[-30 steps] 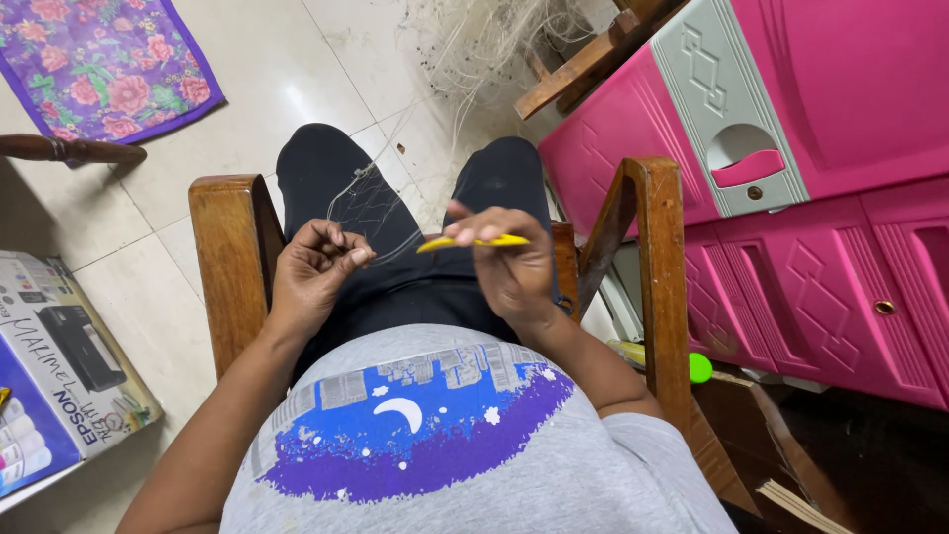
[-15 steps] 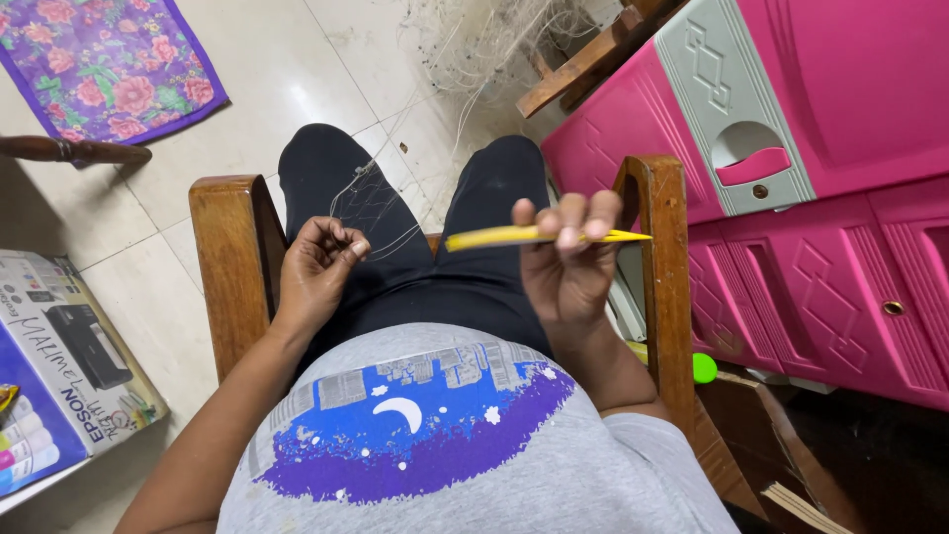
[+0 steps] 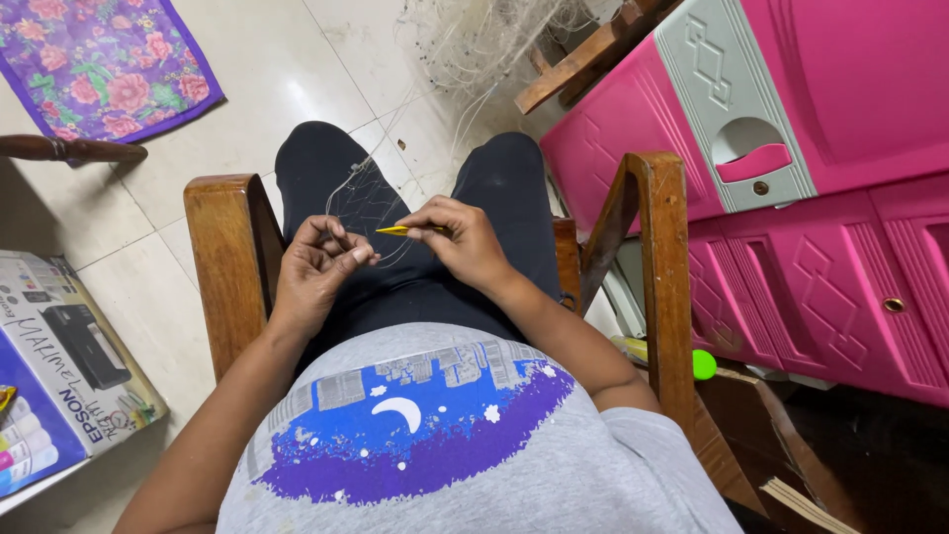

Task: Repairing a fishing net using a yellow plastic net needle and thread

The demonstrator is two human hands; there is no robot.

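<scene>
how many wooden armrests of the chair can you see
2. One armrest runs beside the left hand, the other armrest stands at the right, next to the pink plastic cabinet. The rest of the chair is mostly hidden under the person.

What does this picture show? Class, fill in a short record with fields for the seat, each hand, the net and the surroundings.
Seat: a person sits in a wooden chair.
Left hand: pinches thin net strands.
Right hand: holds a yellow needle, tip pointing toward the left hand.
Net: fine, pale, lies over the lap and runs to the floor.
Surroundings: pink cabinet on the right, flowered mat, printer box on the left.
</scene>
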